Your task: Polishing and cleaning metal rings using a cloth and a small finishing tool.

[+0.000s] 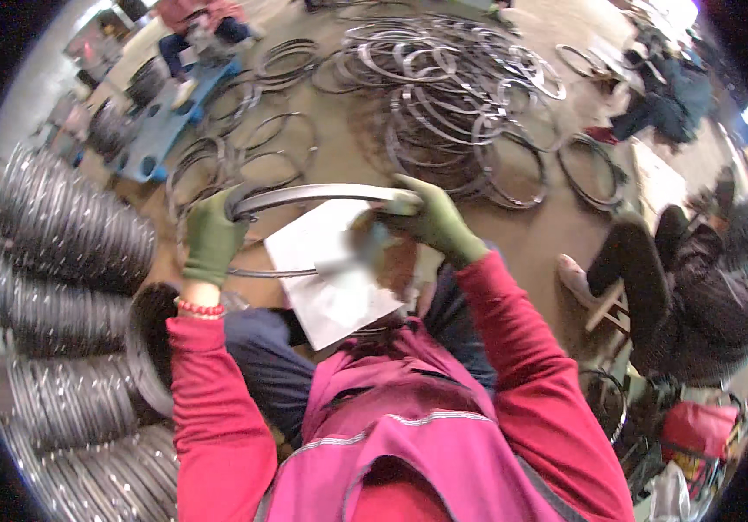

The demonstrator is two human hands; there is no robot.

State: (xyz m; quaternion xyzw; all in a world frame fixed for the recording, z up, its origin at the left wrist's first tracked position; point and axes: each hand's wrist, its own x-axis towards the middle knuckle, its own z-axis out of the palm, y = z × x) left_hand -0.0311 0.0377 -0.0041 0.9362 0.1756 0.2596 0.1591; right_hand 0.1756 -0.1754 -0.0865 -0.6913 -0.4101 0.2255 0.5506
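A grey metal ring (322, 193) is held up in front of me, its near edge passing over a white sheet (298, 246). My left hand (210, 237), in a green glove, is closed around the ring's left side. On the opposite side my right hand (437, 224), gloved the same way, grips the ring with its thumb and fingers. The white sheet lies tilted near my lap, below the ring. Between the sheet and my right hand, a small part of the view is blurred, so what is there cannot be made out.
Tall stacks of metal rings (78, 217) stand at my left. A loose pile of rings (444, 104) spreads over the floor ahead, with a blue pallet (161, 130) far left. A person in dark clothes (696, 304) sits at right near a red bag (698, 429). Others sit farther off.
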